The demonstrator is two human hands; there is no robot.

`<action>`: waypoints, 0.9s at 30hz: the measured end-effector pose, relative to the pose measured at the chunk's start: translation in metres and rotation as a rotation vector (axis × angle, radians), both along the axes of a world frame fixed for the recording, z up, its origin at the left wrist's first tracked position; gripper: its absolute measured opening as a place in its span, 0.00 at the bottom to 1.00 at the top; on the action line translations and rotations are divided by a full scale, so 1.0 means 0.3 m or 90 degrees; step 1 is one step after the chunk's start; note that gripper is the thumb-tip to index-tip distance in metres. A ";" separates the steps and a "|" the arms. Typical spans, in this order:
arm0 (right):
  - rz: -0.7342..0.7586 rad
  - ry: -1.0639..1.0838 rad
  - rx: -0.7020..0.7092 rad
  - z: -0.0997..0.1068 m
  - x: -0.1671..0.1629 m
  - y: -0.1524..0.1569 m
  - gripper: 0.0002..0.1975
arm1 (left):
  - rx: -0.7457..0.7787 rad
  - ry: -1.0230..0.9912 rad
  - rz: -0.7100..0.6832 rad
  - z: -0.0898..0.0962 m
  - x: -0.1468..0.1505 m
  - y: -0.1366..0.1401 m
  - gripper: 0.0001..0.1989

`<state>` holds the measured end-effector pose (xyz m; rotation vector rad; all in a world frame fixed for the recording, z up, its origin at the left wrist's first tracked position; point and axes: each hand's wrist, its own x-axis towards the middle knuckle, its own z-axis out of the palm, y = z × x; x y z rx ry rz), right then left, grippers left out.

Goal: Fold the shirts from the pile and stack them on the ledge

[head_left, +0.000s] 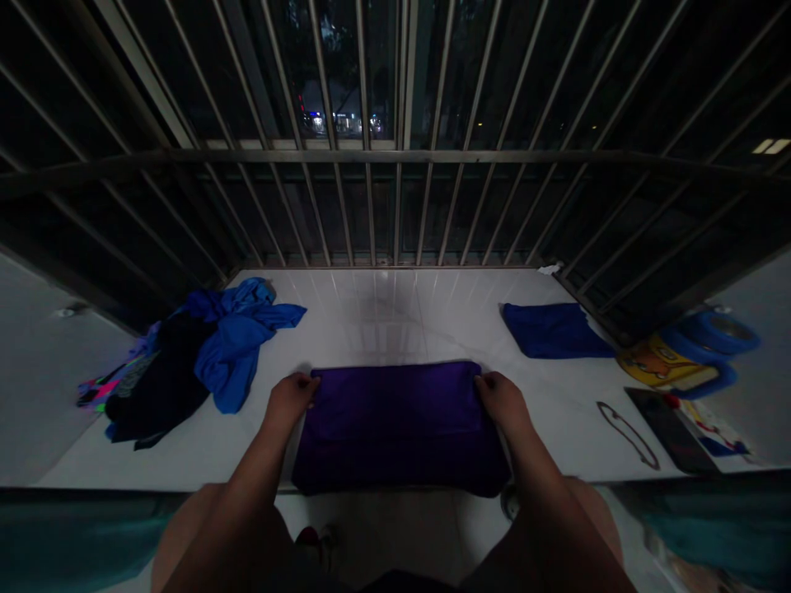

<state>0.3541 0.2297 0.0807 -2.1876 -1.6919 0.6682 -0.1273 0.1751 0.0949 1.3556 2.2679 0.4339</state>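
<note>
Two bare hands hold one purple cloth (399, 432) in front of me. The cloth is folded and lies flat on a shiny white ledge (371, 325), right at the front edge, in between the person's arms. Its near side pokes a tiny bit past that edge. A line goes across it where one layer stops on top of another.

The left hand (292, 401) has its thumb and fingers closed on the far left corner. The right hand (503, 401) pinches the far right corner the same way. Both arms reach straight out, and the person's knees are on each side, just below the ledge.

Over on the left I see a messy heap. It has a bright blue cloth (231, 371), a black cloth (157, 383) and a bit of pink and green cloth (102, 391) peeking out.

On the right, a dark blue cloth (556, 331) lies flat and neat, well apart from the hands. Near it sits a blue and yellow thing (667, 362) with a cartoon on it; I can't tell what it is. Closer to the person are a thin loop (627, 435) and a flat black thing (671, 431).

Behind it all stand metal bars (399, 156), and little lights (346, 123) shine in the dark outside.
</note>
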 end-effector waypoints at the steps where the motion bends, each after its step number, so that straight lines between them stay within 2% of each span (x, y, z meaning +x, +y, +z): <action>1: -0.001 0.012 -0.005 -0.007 0.010 0.003 0.15 | 0.000 0.000 0.006 -0.003 -0.008 0.000 0.17; 4: -0.007 0.042 -0.024 -0.031 0.043 0.000 0.14 | 0.026 -0.015 0.046 -0.023 -0.030 -0.011 0.17; 6: -0.013 0.050 -0.021 -0.045 0.058 -0.001 0.13 | 0.051 -0.100 0.083 -0.044 -0.034 -0.015 0.15; 10: -0.009 0.071 0.003 -0.064 0.059 0.008 0.15 | 0.078 -0.261 0.114 -0.084 -0.019 -0.002 0.14; 13: 0.020 0.097 0.012 -0.073 0.055 0.014 0.12 | 0.095 -0.301 0.112 -0.096 -0.015 0.006 0.15; 17: 0.036 0.099 0.026 -0.076 0.086 0.011 0.11 | 0.098 -0.285 0.092 -0.091 -0.041 -0.006 0.12; 20: 0.013 0.054 0.042 -0.065 0.115 0.007 0.12 | 0.134 -0.107 0.003 -0.084 -0.062 -0.012 0.08; 23: 0.041 0.003 0.106 -0.040 0.110 0.019 0.17 | 0.182 0.082 -0.108 -0.072 -0.065 0.018 0.15; 25: 0.144 -0.037 0.173 -0.019 0.085 0.040 0.20 | 0.174 0.095 -0.203 -0.059 -0.061 0.057 0.20; 27: 0.281 -0.082 0.189 0.000 0.052 0.069 0.25 | 0.126 0.090 -0.328 -0.043 -0.058 0.104 0.23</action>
